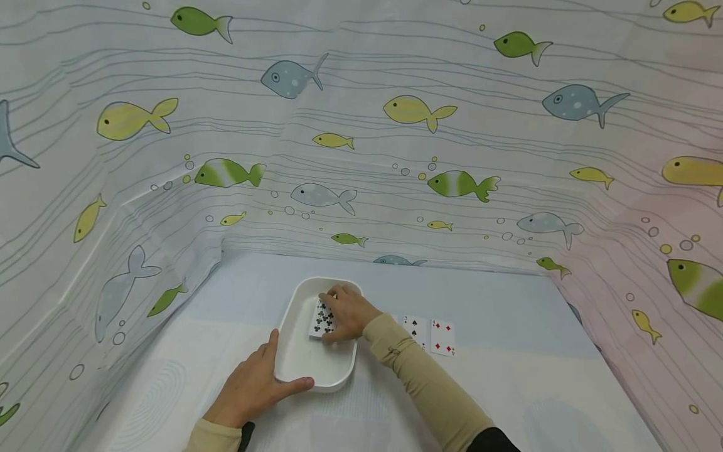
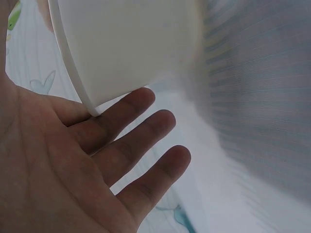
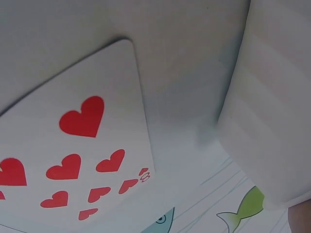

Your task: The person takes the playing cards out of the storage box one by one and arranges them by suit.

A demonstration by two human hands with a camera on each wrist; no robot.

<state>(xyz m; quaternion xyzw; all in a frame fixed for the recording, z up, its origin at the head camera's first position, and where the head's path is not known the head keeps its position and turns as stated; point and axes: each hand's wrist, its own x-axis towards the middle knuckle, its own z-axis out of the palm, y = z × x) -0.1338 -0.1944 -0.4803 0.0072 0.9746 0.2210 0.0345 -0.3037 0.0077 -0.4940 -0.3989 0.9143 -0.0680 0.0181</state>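
Note:
A white plastic tray (image 1: 305,364) stands on the table. Inside it lies a stack of playing cards (image 1: 322,323), a clubs card face up on top. My right hand (image 1: 347,314) reaches over the tray's right side and grips the stack by its far and near ends. My left hand (image 1: 254,383) braces the tray's near left corner, thumb along the near side and index finger along the left side. In the left wrist view, extended fingers (image 2: 126,150) rest by the outer tray wall (image 2: 116,48). The right wrist view shows none of the right hand.
Right of the tray lie a spade card (image 1: 415,328) and a diamond card (image 1: 443,338). A heart card (image 3: 82,141) lies close beside the tray wall (image 3: 272,111). Fish-patterned cloth (image 1: 367,169) walls in the table at the back and sides.

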